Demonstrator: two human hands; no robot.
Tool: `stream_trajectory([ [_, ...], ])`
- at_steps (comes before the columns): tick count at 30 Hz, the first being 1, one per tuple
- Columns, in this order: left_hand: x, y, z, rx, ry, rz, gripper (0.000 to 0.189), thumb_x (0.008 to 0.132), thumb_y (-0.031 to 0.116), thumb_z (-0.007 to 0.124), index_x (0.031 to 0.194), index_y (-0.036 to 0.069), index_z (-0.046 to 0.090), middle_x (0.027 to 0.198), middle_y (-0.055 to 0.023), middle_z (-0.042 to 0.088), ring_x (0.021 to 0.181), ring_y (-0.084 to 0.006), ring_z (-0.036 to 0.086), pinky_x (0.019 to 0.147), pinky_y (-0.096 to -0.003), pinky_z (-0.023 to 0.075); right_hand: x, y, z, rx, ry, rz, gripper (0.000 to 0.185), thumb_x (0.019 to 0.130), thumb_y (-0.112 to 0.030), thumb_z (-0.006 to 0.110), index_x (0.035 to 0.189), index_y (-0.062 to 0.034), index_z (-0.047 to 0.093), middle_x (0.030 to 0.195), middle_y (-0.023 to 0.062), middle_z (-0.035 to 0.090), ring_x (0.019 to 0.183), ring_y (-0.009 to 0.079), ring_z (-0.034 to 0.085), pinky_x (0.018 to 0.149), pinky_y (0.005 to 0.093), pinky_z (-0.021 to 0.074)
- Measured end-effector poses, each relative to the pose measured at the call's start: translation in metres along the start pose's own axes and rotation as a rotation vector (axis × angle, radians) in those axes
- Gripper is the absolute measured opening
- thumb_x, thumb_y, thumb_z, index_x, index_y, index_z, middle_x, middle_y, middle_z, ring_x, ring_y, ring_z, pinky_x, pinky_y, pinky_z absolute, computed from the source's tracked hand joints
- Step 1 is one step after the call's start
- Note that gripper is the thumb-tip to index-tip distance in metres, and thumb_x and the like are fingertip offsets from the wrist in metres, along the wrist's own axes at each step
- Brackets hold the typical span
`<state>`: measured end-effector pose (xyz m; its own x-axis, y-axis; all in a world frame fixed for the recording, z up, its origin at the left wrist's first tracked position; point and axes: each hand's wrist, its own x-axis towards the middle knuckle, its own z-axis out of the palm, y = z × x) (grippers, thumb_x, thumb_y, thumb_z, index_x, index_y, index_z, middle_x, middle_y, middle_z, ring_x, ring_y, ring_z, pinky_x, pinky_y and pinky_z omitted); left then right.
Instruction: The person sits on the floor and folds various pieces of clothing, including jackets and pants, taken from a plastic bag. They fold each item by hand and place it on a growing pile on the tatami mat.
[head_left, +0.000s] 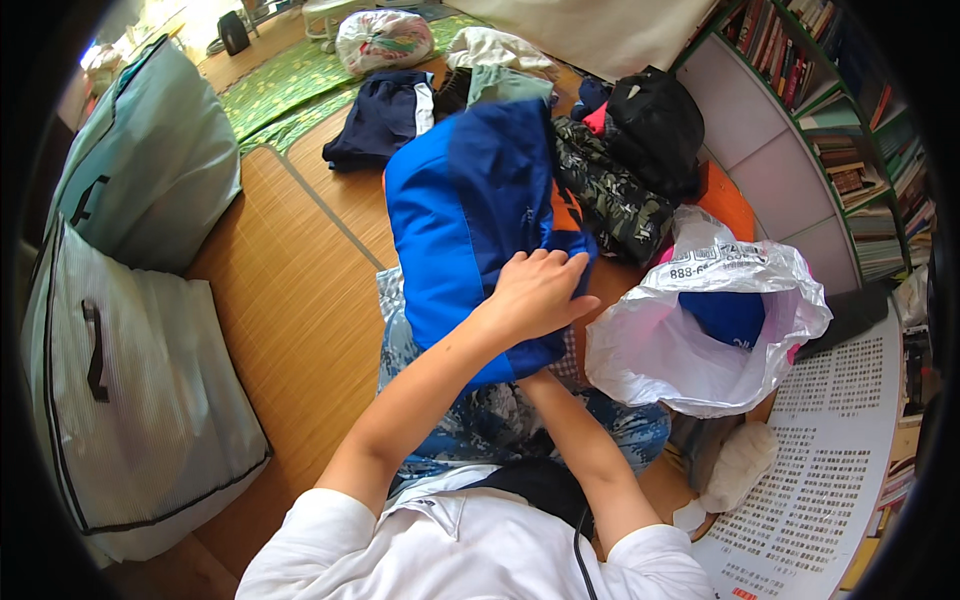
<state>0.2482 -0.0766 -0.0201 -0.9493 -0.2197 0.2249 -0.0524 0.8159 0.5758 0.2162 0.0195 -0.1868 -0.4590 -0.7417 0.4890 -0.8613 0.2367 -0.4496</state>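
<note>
A folded garment (442, 247) in bright blue and navy, with orange parts, is over my lap. My left hand (536, 289) lies palm down across its navy side, fingers bent against the cloth and thumb to the right. From below, my right forearm (581, 439) reaches under the garment's near edge, and the cloth hides that hand. My legs in blue camouflage trousers (480, 427) are crossed beneath. Just right of the garment, a white plastic bag (630, 352) gapes, with a blue cloth item (724, 311) inside.
Two large pale storage bags (157, 375) stand left on the wood-patterned mat (300, 300). Ahead lie dark folded clothes (375, 120), a camouflage garment (607, 187), a black bundle (656, 127) and a tied plastic bag (384, 41). A bookshelf (840, 112) and a printed sheet (817, 450) border the right.
</note>
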Motion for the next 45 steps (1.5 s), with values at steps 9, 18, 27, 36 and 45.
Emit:
stream_trajectory([
  [9, -0.052, -0.058, 0.064, 0.201, -0.02, -0.103, 0.052, 0.085, 0.036, 0.057, 0.131, 0.015, 0.045, 0.141, -0.0172, 0.034, 0.133, -0.034, 0.026, 0.106, -0.0524, 0.0211, -0.05, 0.05, -0.039, 0.586, 0.252, 0.905, 0.02, 0.085, -0.009, 0.054, 0.1, 0.003, 0.06, 0.089, 0.0105, 0.066, 0.079, 0.0212, 0.06, 0.07, 0.0318, 0.0464],
  [18, -0.049, -0.076, 0.065, -0.098, 0.258, -0.119, 0.036, 0.079, 0.013, 0.064, 0.114, 0.007, 0.057, 0.13, -0.0172, 0.045, 0.123, -0.0349, 0.04, 0.102, -0.0444, 0.0308, 0.026, 0.093, -0.098, 0.277, 0.461, 0.467, 0.051, 0.089, -0.032, 0.054, 0.125, 0.0018, 0.044, 0.133, 0.0162, 0.042, 0.122, 0.0295, 0.042, 0.1, 0.0379, 0.034],
  [27, -0.048, -0.183, 0.039, -1.205, 0.53, -0.962, 0.066, 0.083, 0.038, 0.062, 0.132, 0.001, 0.038, 0.127, -0.0179, 0.049, 0.114, -0.0294, 0.05, 0.096, -0.0411, 0.0411, 0.087, 0.145, -0.036, 1.018, -0.213, 0.815, 0.104, 0.068, -0.049, 0.075, 0.142, -0.0032, 0.019, 0.138, 0.0156, 0.038, 0.124, 0.0259, 0.04, 0.101, 0.0331, 0.0338],
  [36, -0.045, -0.191, 0.027, -1.534, 0.337, -1.01, 0.075, 0.081, 0.046, 0.062, 0.135, 0.003, 0.034, 0.126, -0.0198, 0.049, 0.108, -0.0307, 0.054, 0.089, -0.0425, 0.0477, 0.078, 0.126, -0.039, 0.386, -0.349, 0.803, 0.084, 0.071, -0.054, 0.068, 0.129, 0.0007, 0.041, 0.123, 0.0235, 0.051, 0.116, 0.0317, 0.05, 0.096, 0.0357, 0.0395],
  [45, -0.006, -0.102, 0.004, -0.935, 0.572, -0.618, 0.042, 0.076, 0.007, 0.065, 0.115, -0.003, 0.052, 0.102, -0.0107, 0.061, 0.087, -0.0188, 0.059, 0.08, -0.0297, 0.0477, 0.061, 0.102, -0.093, 0.13, -0.383, 0.85, 0.05, 0.071, -0.044, 0.067, 0.098, -0.0016, 0.064, 0.095, 0.024, 0.064, 0.093, 0.0409, 0.06, 0.082, 0.0459, 0.0474],
])
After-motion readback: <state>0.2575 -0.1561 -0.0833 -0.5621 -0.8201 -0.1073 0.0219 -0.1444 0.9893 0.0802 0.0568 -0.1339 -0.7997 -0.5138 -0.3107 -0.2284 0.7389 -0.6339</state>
